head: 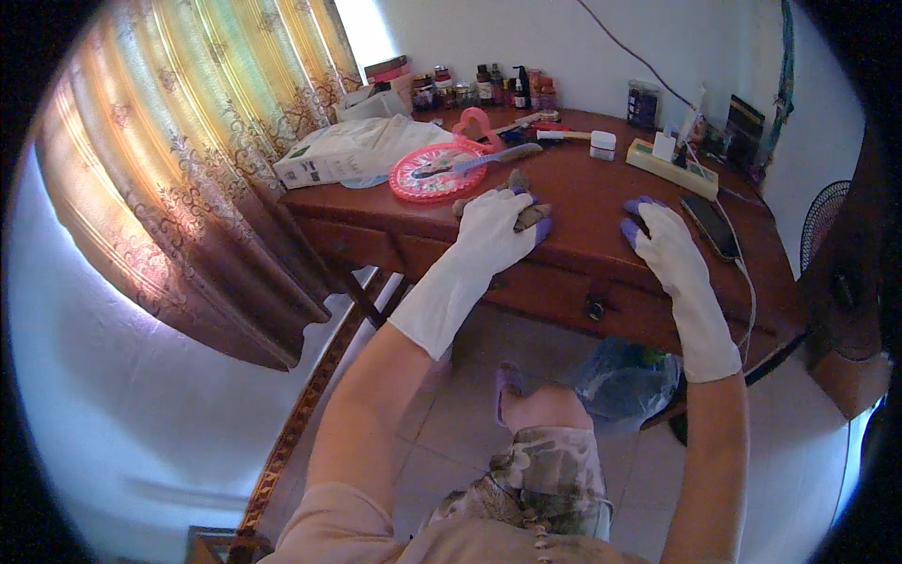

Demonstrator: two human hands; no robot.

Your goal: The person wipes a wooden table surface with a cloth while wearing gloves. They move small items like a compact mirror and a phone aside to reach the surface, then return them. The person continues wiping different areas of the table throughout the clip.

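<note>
My left hand point(497, 220), in a white glove with purple fingertips, grips a crumpled grey-brown cloth point(533, 217) against the wooden desk point(571, 204) near its front edge. Parts of the cloth stick out past the fingers; the rest is hidden beneath the palm. Just beyond it lie a pink-rimmed oval hand mirror point(416, 185), face down, and a comb point(497, 158) across it. My right hand point(655, 229), gloved the same way, rests on the desktop with thumb and fingers apart, holding nothing. Beside it lies a dark smartphone point(710, 227).
Behind my right hand sits a power strip point(673, 171) with plugs and cables. A white jar point(602, 145) stands left of it. Bottles point(485, 86) line the wall, and a white plastic package point(352, 151) lies at left beside a curtain point(204, 176). Below is a clear plastic bag point(627, 388).
</note>
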